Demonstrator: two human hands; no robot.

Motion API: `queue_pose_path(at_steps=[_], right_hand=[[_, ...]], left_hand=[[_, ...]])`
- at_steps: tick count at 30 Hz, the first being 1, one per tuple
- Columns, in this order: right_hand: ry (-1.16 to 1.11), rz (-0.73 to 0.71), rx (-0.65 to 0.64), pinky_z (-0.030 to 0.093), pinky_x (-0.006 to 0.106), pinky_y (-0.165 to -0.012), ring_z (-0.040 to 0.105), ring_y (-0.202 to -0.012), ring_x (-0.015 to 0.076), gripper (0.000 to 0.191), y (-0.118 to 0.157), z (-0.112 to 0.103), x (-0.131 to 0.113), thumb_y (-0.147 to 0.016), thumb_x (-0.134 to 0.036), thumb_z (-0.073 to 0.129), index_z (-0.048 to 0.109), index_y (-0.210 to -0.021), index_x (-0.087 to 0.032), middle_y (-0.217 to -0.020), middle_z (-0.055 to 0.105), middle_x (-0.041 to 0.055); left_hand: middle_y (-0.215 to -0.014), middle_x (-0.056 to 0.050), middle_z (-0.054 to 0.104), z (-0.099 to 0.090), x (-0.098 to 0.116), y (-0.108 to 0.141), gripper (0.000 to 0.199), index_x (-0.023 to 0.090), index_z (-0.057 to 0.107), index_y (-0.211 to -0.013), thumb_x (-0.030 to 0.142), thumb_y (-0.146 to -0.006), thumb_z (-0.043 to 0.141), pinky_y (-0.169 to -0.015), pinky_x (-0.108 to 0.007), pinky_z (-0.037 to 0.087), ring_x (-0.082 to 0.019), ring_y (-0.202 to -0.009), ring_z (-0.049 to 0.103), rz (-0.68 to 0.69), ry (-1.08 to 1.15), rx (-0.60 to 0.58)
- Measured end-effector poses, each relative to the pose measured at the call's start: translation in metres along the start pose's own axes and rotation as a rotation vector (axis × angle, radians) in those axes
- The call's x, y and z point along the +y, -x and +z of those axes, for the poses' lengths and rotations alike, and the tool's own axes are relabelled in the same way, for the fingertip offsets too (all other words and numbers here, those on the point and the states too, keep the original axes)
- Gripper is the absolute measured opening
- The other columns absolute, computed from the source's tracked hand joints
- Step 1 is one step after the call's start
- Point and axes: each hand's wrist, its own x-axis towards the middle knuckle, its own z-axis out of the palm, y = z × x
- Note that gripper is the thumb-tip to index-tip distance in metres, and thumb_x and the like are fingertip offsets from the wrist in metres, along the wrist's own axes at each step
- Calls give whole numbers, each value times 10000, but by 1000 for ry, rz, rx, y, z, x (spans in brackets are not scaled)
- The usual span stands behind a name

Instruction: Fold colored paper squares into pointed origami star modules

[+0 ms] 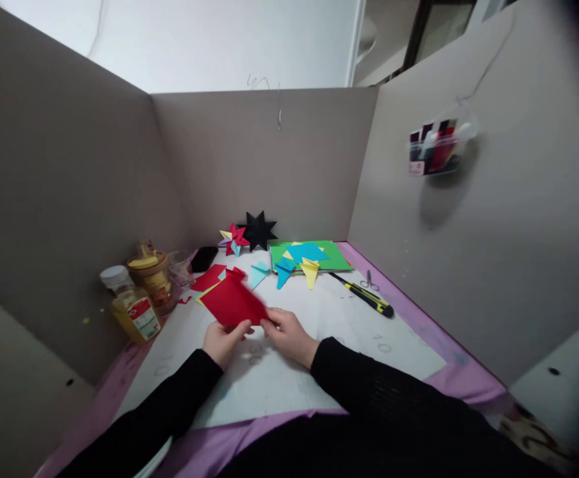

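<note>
A sheet of red paper (pixel 234 300) is held up between both hands over the white work surface. My left hand (pixel 226 340) pinches its lower edge, thumb in front. At the lower right corner, my right hand (pixel 285 332) grips it between thumb and fingers. The sheet's right side is smeared by motion. Behind it lie more red paper pieces (pixel 210 275) and a bit of yellow paper. Farther back, folded pieces stand in a row: a light blue one (pixel 259 273), a blue one (pixel 284 271) and a yellow one (pixel 310 271).
A glue bottle (pixel 133 309), a brown jar (pixel 153 279) and a clear cup (pixel 180 269) stand left. A black phone (pixel 204 259), folded stars (pixel 259 230) and green paper (pixel 336 255) lie behind. A utility knife (pixel 366 297) and scissors (pixel 370 282) lie right. Grey panels (pixel 269 159) enclose the table.
</note>
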Motion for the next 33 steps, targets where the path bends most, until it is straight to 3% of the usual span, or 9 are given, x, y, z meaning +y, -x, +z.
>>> queue_pose_path(at_steps=[4, 9, 12, 18, 21, 23, 25, 28, 33], right_hand=[[-364, 241, 59, 361, 216, -509, 462, -504, 91, 147, -7, -2, 7, -775, -279, 560, 575, -693, -158, -546, 509, -36], [-779, 557, 85, 305, 168, -417, 483, -445, 62, 282, -13, -4, 8, -604, -289, 734, 550, -774, -161, -573, 566, -41], [-936, 651, 50, 382, 166, -465, 578, -541, 85, 358, -15, -3, 5, -557, -298, 776, 572, -812, -150, -661, 622, 3], [-621, 367, 216, 490, 277, -648, 646, -708, 162, 290, -25, -24, 9, -634, -363, 726, 601, -781, -146, -743, 671, 46], [-333, 194, 293, 499, 341, -724, 635, -778, 186, 198, -27, -42, 12, -693, -334, 668, 654, -788, -161, -782, 680, 60], [-170, 58, 274, 488, 371, -792, 626, -845, 197, 137, -26, -49, 12, -717, -287, 643, 688, -798, -187, -861, 685, 72], [-61, -85, 199, 468, 387, -854, 618, -905, 200, 119, -23, -52, 9, -742, -235, 614, 707, -813, -211, -932, 683, 79], [-9, -193, 90, 457, 400, -883, 617, -931, 197, 167, -20, -50, 4, -767, -182, 573, 712, -841, -236, -953, 681, 72], [-100, -116, 120, 436, 399, -915, 589, -1009, 200, 123, -19, -46, 0, -748, -200, 600, 705, -808, -219, -1066, 642, 85]], left_hand=[[-663, -116, 708, 0, -3, -3, 379, 88, 692, -748, 451, -640, 697, -525, -260, 486, -206, -620, 650, -52, 57, -13], [-754, -136, 714, 3, -6, -2, 408, 86, 687, -768, 466, -622, 710, -557, -273, 500, -239, -718, 673, -107, 91, -53], [-795, -131, 715, 7, -7, 0, 397, 99, 683, -827, 442, -630, 711, -571, -282, 506, -238, -738, 671, -88, 82, -79], [-666, -69, 685, 3, -12, -7, 442, 106, 631, -979, 381, -641, 709, -436, -208, 439, -158, -559, 631, -48, 79, 26], [-734, -51, 700, -4, -7, -10, 785, 184, 305, -1369, 364, -698, 669, -378, -159, 381, -125, -504, 622, -82, 112, 129], [-788, -61, 712, -11, -1, -12, 891, 207, 174, -1425, 371, -702, 670, -420, -176, 429, -145, -567, 655, -33, 94, 104], [-841, -83, 719, -18, 6, -14, 829, 178, 356, -1364, 400, -649, 712, -541, -242, 514, -191, -700, 680, 70, 71, 27], [-928, -122, 713, -29, 15, -17, 549, 146, 695, -970, 458, -525, 770, -717, -332, 548, -260, -848, 665, 171, -12, -32], [-845, -97, 729, -38, 17, -19, 409, 178, 745, -787, 482, -513, 751, -733, -364, 553, -264, -796, 666, 170, -156, -23]])
